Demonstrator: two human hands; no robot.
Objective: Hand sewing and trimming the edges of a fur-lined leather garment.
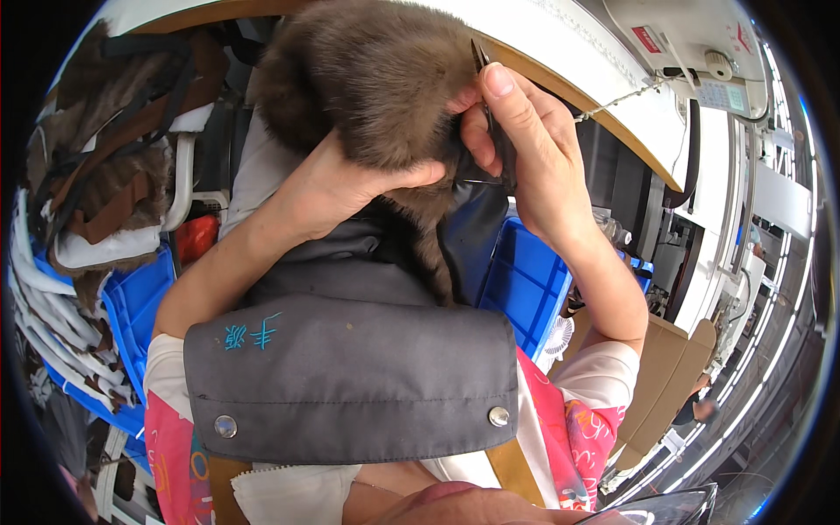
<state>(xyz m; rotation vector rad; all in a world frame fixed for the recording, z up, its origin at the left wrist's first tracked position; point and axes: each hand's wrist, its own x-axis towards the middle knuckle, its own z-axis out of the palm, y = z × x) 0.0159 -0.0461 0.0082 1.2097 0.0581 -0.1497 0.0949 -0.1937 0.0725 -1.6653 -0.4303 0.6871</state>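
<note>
A brown fur piece point(367, 79) lies bunched over my lap, against the edge of a white table point(586, 61), with a strip of it hanging down between my legs. My left hand point(367, 175) grips the fur from below, thumb stretched across it. At the fur's right edge, my right hand point(529, 140) is closed round dark metal snips point(481, 54), whose points stick up beside my thumb. A pinkish patch shows in the fur beside my right fingers. A grey apron point(350, 376) covers my front.
At the left, fur pieces and straps point(122, 184) are piled near blue crates point(131, 324). A blue bin point(525, 271) and cardboard point(665, 376) stand at my right. A sewing machine point(682, 48) is on the table. A person point(691, 407) is in the right background.
</note>
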